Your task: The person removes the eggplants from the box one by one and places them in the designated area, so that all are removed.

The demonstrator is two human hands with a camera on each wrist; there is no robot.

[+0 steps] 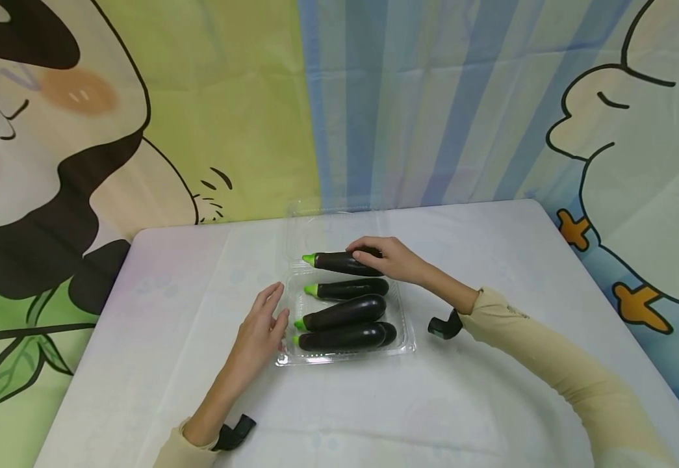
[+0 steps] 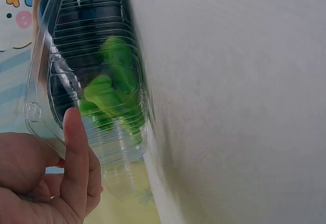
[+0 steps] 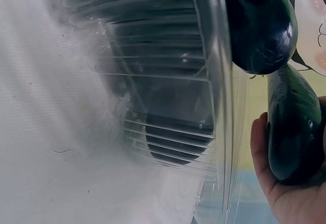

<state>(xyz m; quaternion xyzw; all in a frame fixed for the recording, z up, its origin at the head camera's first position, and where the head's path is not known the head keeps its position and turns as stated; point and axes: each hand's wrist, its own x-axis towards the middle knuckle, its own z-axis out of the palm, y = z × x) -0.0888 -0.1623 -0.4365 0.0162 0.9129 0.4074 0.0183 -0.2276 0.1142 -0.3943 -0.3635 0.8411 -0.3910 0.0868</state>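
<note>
My right hand (image 1: pixel 392 259) grips a dark eggplant (image 1: pixel 339 262) with a green stem end, over the back of a clear plastic clamshell box (image 1: pixel 405 344). In the right wrist view, fingers and palm wrap round that eggplant (image 3: pixel 293 137), level with the box rim. Several more eggplants (image 1: pixel 347 312) lie side by side in the box, green ends to the left; one at the front is partly hidden. My left hand (image 1: pixel 262 328) rests at the box's left side, fingers loosely extended. In the left wrist view, a fingertip of the left hand (image 2: pixel 56 168) is against the box wall.
The clear lid (image 1: pixel 336 231) stands opened behind the box, towards the back edge of the table. A white cloth (image 1: pixel 462 403) covers the table. Printed curtains (image 1: pixel 409 97) hang behind it. Black bands with small devices (image 1: pixel 446 325) sit at both wrists.
</note>
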